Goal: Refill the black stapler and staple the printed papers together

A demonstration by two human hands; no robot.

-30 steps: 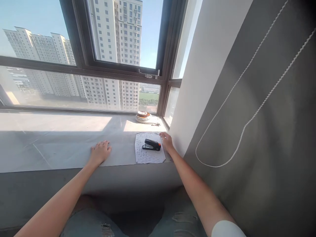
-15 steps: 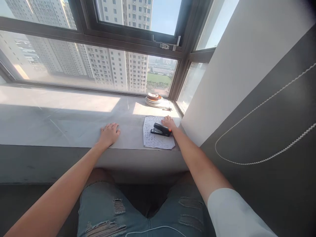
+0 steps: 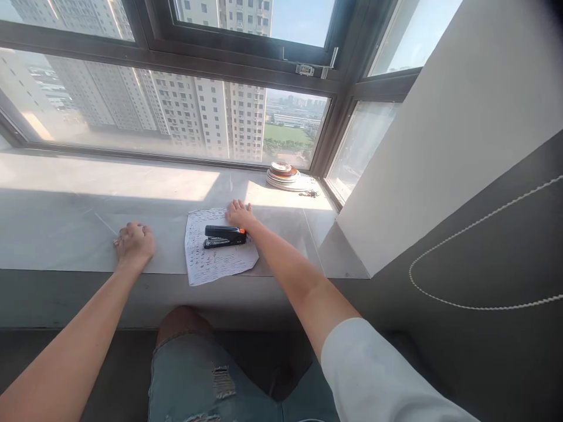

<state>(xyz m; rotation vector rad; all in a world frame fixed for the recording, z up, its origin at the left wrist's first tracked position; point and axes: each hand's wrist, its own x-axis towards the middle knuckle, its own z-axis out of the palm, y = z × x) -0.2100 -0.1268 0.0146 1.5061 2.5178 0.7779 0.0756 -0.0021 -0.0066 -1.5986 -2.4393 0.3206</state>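
A black stapler (image 3: 224,236) with an orange patch at its right end lies on a sheet of handwritten paper (image 3: 220,262). The sheet rests on the pale window ledge (image 3: 281,258), its lower edge reaching slightly past the ledge's front. My right hand (image 3: 240,214) lies flat on the paper's upper right corner, fingers spread, just behind the stapler's orange end. Farther left, my left hand (image 3: 134,243) rests on the ledge with its fingers curled in, apart from the paper. Nothing shows in it.
A stack of small plates (image 3: 285,177) stands by the window corner, with a small dark chain-like item (image 3: 309,193) beside it. Behind the ledge is a dark window frame (image 3: 246,73). A white wall (image 3: 396,176) and a hanging beaded cord (image 3: 457,228) are on the right.
The paper has slid left along the ledge under my right hand, carrying the stapler. My left hand has also moved left, and its fingers are more curled. The view has shifted slightly.
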